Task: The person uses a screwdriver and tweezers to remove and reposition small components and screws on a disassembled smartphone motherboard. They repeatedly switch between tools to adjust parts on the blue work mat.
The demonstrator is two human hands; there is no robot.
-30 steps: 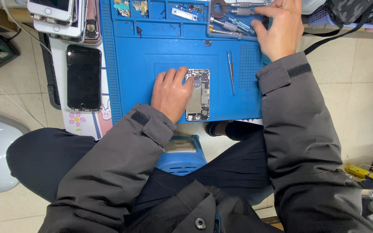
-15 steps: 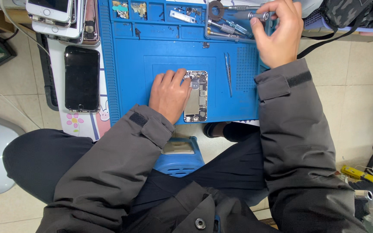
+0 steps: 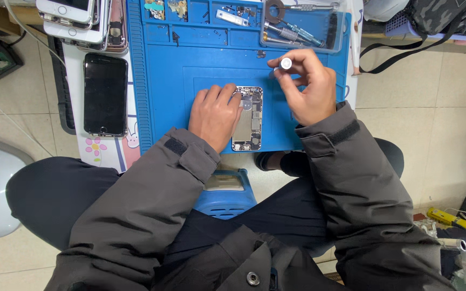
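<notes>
- The opened phone [image 3: 248, 119] lies with its insides showing on the blue work mat [image 3: 168, 97], close to the mat's near edge and about midway across it; I use the mat as my landmark throughout.
- Nearest to me, below the mat's near edge, I see a blue stool [image 3: 225, 193] between the dark trouser legs.
- My left hand [image 3: 215, 114] rests flat on the mat with its fingers loosely spread, covering the left part of the opened phone and pressing it down; it grips nothing, and it sits where it did half a second ago.
- My right hand [image 3: 304, 89] has moved: half a second ago it was up at the tray on the mat's far right corner, and now it hangs over the mat just right of the opened phone.
- That right hand is closed around a screwdriver [image 3: 285, 64], whose round silver cap shows between the fingertips; I cannot see the tip.
- Off the mat's left edge lies a black phone [image 3: 105, 94], screen up and dark.
- At the mat's far right sits the clear tray [image 3: 304, 22] with metal tools in it.
- Along the mat's far edge, small compartments hold loose parts [image 3: 179, 7].
- Beyond the mat's far left corner, several white phones [image 3: 76, 16] are stacked.
</notes>
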